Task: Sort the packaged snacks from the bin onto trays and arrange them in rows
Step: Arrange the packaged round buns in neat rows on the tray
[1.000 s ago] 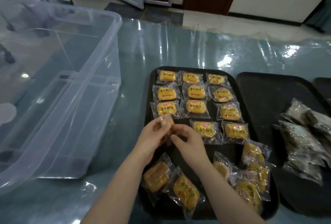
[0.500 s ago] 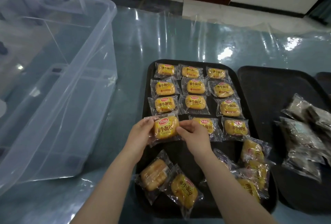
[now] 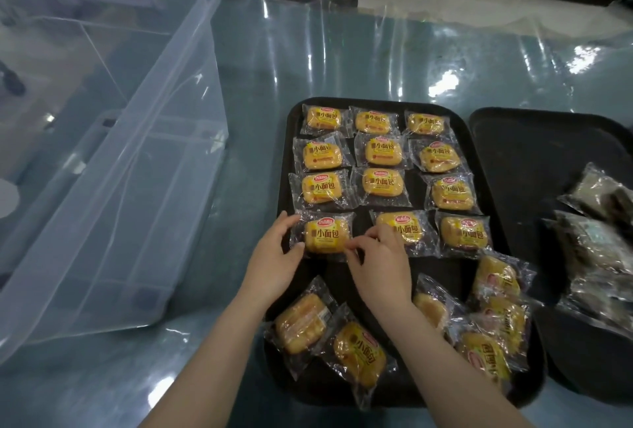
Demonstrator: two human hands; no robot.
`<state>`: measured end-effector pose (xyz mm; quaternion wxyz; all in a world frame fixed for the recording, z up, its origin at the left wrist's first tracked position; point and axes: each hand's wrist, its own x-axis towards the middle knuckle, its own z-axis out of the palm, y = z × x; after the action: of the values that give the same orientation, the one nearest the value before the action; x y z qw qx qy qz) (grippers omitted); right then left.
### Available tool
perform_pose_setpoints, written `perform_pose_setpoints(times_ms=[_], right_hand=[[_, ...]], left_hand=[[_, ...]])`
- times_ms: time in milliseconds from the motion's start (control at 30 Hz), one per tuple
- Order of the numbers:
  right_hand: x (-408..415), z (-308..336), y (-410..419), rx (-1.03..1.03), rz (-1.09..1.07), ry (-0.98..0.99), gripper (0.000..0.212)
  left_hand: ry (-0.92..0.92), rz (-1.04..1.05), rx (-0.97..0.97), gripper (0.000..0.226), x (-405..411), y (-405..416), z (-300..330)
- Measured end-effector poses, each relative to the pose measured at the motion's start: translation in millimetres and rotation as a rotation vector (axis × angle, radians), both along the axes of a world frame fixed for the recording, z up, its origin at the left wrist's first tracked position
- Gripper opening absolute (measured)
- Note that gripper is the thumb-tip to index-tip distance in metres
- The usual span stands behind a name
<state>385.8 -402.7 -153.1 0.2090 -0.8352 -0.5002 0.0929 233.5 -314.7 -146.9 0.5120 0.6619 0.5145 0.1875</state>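
Note:
A yellow bread packet (image 3: 327, 235) lies flat at the left end of the fourth row on the black tray (image 3: 289, 139). My left hand (image 3: 274, 256) pinches its left edge and my right hand (image 3: 378, 259) pinches its right edge. Three neat rows of yellow packets (image 3: 382, 151) fill the far part of the tray, and two more packets (image 3: 464, 232) sit in the fourth row. Several loose yellow packets (image 3: 356, 352) lie unsorted at the tray's near end. The clear plastic bin (image 3: 144, 139) stands at the left.
A second black tray (image 3: 534, 160) to the right carries a pile of dark packets (image 3: 596, 249) on its right side. The glossy table (image 3: 342, 61) stretches beyond both trays. Doors and a tiled floor lie past the table's far edge.
Both hands turned the yellow packet face up and lowered it onto the tray at the left end of the fourth row.

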Motion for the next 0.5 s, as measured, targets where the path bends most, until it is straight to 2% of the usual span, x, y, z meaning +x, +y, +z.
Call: perform_pose_setpoints(times_ms=[167, 333, 400, 500], right_hand=[[12, -4, -36, -0.105, 0.111, 0.125, 0.013], [17, 1, -73, -0.264, 0.088, 0.196, 0.018], [13, 6, -84, -0.289, 0.106, 0.264, 0.030], [-2, 11, -94, -0.414, 0.213, 0.303, 0.061]], left_hand=[[-0.006, -0.088, -0.027, 0.037, -25, -14, 11], [0.179, -0.328, -0.065, 0.043, -35, -41, 14], [0.224, -0.373, 0.021, 0.052, -31, -52, 12], [0.299, -0.449, 0.182, 0.073, -25, -70, 3]])
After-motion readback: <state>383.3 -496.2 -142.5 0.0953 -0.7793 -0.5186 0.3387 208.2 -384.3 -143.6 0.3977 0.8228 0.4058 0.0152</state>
